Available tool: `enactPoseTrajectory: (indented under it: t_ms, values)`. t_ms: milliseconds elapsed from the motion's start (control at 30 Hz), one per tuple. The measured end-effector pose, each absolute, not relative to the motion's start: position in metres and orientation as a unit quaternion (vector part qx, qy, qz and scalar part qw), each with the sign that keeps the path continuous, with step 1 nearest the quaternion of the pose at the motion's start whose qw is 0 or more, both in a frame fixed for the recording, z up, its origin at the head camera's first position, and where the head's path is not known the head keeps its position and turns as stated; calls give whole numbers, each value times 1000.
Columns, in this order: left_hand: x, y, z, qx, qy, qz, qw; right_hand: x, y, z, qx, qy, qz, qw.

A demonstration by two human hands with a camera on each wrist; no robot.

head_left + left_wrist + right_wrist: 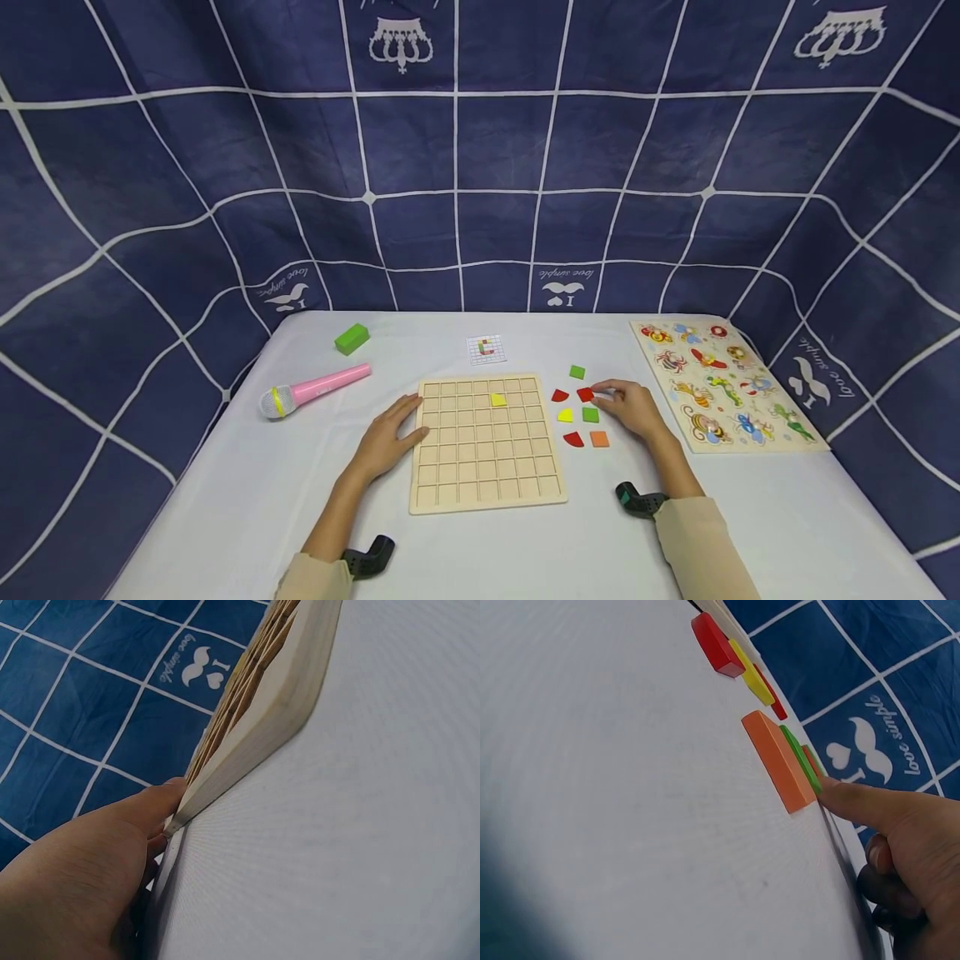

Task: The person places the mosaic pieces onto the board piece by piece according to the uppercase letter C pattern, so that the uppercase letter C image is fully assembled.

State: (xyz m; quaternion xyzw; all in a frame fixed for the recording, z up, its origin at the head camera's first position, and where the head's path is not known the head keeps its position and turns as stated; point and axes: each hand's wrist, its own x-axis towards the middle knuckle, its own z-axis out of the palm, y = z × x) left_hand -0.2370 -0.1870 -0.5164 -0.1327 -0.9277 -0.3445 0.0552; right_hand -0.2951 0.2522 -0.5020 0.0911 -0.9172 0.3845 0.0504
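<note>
A pale wooden grid board (487, 454) lies on the table with one yellow tile (498, 400) in its upper part. My left hand (384, 442) rests along the board's left edge, its thumb touching the rim (247, 761). To the right of the board, my right hand (632, 408) holds a red square tile (585, 394) at its right side between thumb and fingertip. Around that tile lie green tiles (591, 414), red quarter-round tiles (573, 439), a yellow quarter-round tile (565, 415) and an orange square tile (780, 761). In the right wrist view the red square is mostly hidden.
Behind the board lies a small pattern card (486, 349). A pink toy microphone (318, 389) and a green block (352, 338) are at the left. An insect picture puzzle board (723, 387) lies at the right. Blue grid-patterned cloth (495, 225) hangs behind the white table.
</note>
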Motion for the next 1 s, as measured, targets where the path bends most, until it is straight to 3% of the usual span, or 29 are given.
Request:
enactPoseTrajectory:
  t_ms: [367,667,1000]
  values:
    - [-237,-186,-514,-136,-927,-345,58,-303,250,-499,116,-921,371,31]
    - [-238,-187,-515,-139,-926,-345,61,-302,245,-499,81,-924,372,38]
    - [-238,-187,-516,-132,-927,-345,64,-298,184,-465,131,-904,401,74]
